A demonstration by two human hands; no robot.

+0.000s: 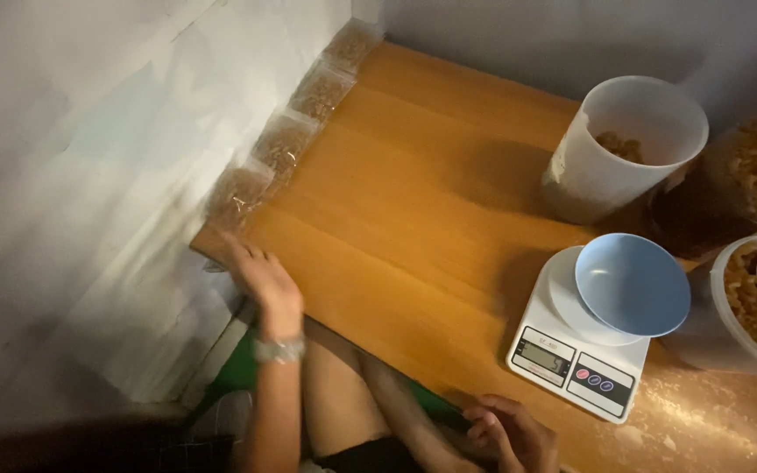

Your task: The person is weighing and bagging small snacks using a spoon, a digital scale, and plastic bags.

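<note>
Bags (284, 140) in row along table (413, 193) left edge; bowl (633, 285) on scale (580, 337), right.

Dim, warm indoor light, brightest on the middle of the wooden table (413, 201). Soft dark shadows left of the white jug (624, 149) and the scale (576, 346). Deep shade under the table edge at bottom left. Left hand (260, 280) smeared by motion blur. Grainy and soft overall; clear packets (286, 144) along the wall hard to read. Slight wide-angle bending toward corners.
</note>
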